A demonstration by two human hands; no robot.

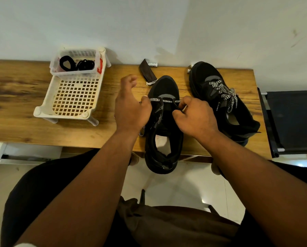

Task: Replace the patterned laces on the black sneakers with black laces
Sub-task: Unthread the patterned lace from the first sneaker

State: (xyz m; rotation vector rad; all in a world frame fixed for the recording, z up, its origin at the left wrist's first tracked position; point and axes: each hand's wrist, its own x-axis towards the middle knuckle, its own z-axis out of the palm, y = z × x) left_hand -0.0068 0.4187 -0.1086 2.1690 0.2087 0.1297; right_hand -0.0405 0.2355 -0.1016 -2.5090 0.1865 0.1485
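At the front edge of the worktop (42,132), the right hand (195,116) curls its fingers (182,106) round the patterned lace (164,100) at the near sneaker (164,122), which overhangs the edge. The left hand (129,107) pinches the lace's other end with its thumb, remaining fingers spread loosely. The lace looks soft and light, best gripped by its stiff tip. The second sneaker (220,100) sits just right, fully laced. Black laces (76,64) wait in a clear tub on a white basket (72,97), well to the left; nothing blocks the reach.
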